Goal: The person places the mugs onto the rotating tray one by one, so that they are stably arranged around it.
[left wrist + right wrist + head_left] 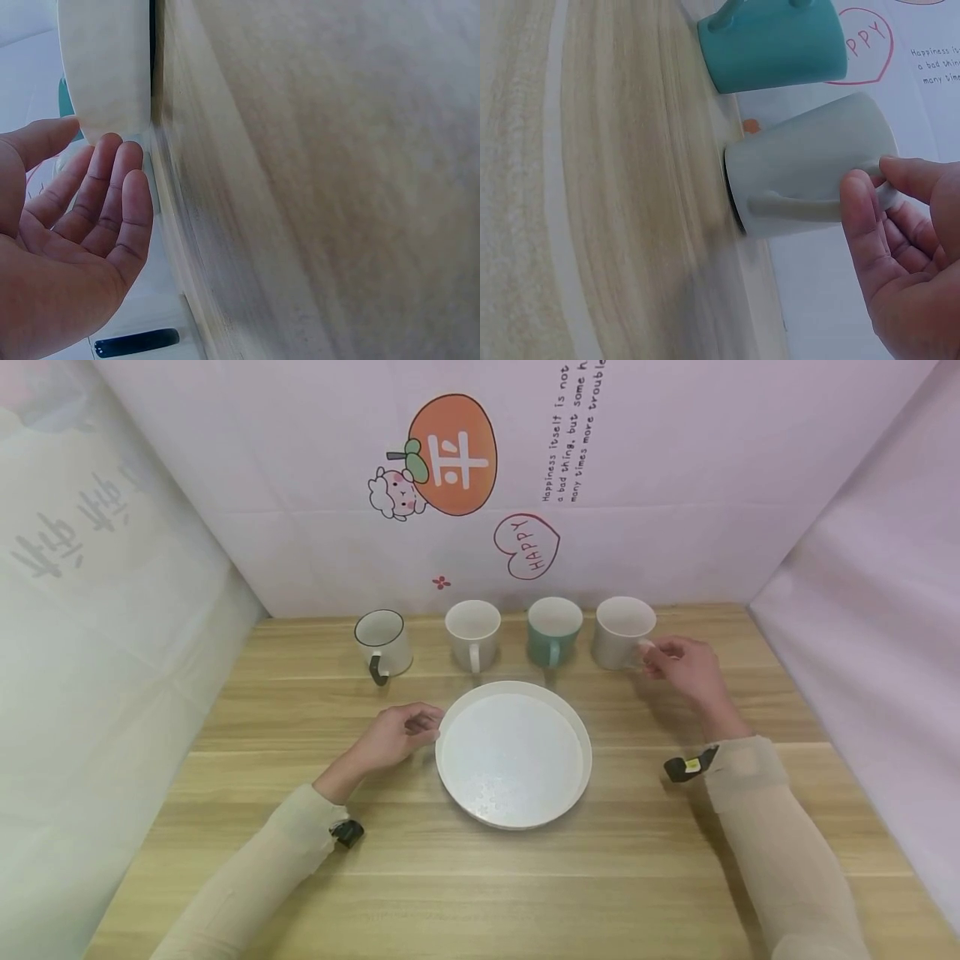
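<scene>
Mug at the row's right end: plain white, smooth, tapering to its base, upright at the back of the counter.
Right hand: grip narrow, thumb and forefinger pinching this mug's handle.
Tray: one, round, white, with a raised rim; on the counter between the two hands.
Left hand: grip loosely spread, fingers curved, at the tray's left edge; I cannot tell whether it touches.
Mugs in all: four, the others being a teal mug, a second white mug and a black-rimmed mug with black handle.
In front of the middle two: the tray.
Counter surface: pale striped wood grain.
Backdrop: white, creased, printed with one orange fruit, one red heart and lettering.
Sleeves: two, beige, a dark device at the left cuff.
</scene>
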Demonstrator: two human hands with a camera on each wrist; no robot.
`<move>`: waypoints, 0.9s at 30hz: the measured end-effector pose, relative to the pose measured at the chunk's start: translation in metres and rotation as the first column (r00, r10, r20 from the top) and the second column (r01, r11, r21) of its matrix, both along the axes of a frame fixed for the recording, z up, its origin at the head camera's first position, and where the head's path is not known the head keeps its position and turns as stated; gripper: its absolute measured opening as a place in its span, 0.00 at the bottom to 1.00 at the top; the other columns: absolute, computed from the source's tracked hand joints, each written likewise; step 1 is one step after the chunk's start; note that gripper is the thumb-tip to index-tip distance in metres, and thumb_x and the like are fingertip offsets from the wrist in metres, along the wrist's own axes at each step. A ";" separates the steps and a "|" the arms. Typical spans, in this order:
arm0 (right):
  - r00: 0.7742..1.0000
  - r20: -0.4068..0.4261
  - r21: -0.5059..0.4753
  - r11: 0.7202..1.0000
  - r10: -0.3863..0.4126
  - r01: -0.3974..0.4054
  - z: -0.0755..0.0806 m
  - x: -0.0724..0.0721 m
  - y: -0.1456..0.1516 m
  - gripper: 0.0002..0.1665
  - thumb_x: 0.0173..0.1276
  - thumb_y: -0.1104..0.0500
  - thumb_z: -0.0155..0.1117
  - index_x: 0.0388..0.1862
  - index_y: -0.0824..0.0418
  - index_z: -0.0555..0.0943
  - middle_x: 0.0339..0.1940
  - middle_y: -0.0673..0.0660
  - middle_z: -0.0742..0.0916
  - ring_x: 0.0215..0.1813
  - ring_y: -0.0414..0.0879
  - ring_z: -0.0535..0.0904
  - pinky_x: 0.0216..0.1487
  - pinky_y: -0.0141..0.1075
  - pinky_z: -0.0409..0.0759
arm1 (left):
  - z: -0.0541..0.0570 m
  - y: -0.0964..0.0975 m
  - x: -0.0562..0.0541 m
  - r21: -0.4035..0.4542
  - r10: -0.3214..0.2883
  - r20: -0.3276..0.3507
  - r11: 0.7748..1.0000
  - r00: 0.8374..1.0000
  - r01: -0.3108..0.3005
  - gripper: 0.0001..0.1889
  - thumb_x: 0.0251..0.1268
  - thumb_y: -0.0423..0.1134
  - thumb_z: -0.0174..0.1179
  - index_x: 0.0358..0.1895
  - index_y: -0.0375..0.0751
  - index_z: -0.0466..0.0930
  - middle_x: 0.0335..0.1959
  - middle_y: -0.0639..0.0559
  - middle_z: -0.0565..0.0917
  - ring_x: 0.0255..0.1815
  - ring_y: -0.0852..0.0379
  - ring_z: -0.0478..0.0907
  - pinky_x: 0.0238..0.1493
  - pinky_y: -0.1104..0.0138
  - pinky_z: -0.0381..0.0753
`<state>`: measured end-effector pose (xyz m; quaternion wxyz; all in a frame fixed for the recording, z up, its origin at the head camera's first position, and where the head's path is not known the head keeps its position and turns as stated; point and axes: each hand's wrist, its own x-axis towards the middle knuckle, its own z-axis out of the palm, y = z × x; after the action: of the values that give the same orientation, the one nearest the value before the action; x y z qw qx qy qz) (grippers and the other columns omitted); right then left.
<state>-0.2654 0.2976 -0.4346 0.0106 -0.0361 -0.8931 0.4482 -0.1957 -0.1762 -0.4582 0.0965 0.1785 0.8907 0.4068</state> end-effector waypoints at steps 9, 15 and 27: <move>0.999 0.028 0.004 1.000 -0.015 0.014 0.004 0.007 -0.001 0.33 0.70 0.34 0.59 0.56 0.61 0.81 0.41 0.51 0.91 0.36 0.37 0.88 0.59 0.45 0.77 | 0.001 0.000 0.001 -0.006 0.000 -0.001 1.000 1.000 0.000 0.15 0.69 0.36 0.63 0.57 0.39 0.81 0.45 0.46 0.88 0.49 0.51 0.84 0.56 0.58 0.83; 1.000 0.016 -0.029 0.999 -0.013 0.014 0.006 0.012 -0.002 0.29 0.72 0.38 0.60 0.54 0.62 0.81 0.39 0.46 0.90 0.36 0.37 0.88 0.46 0.26 0.79 | 0.000 0.000 0.001 -0.007 -0.002 -0.003 1.000 1.000 0.002 0.15 0.69 0.36 0.63 0.57 0.38 0.81 0.44 0.46 0.88 0.49 0.51 0.84 0.56 0.58 0.83; 0.999 -0.039 -0.185 0.983 -0.001 -0.006 0.011 0.022 -0.009 0.23 0.74 0.50 0.62 0.52 0.71 0.78 0.32 0.39 0.87 0.33 0.33 0.86 0.42 0.29 0.87 | -0.001 0.000 0.000 -0.017 0.009 0.010 1.000 1.000 -0.009 0.15 0.69 0.37 0.63 0.57 0.40 0.81 0.45 0.46 0.88 0.49 0.52 0.84 0.56 0.58 0.83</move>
<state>-0.2433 0.2890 -0.4238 0.0239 -0.0270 -0.8474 0.5298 -0.1955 -0.1759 -0.4593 0.1005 0.1718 0.8943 0.4007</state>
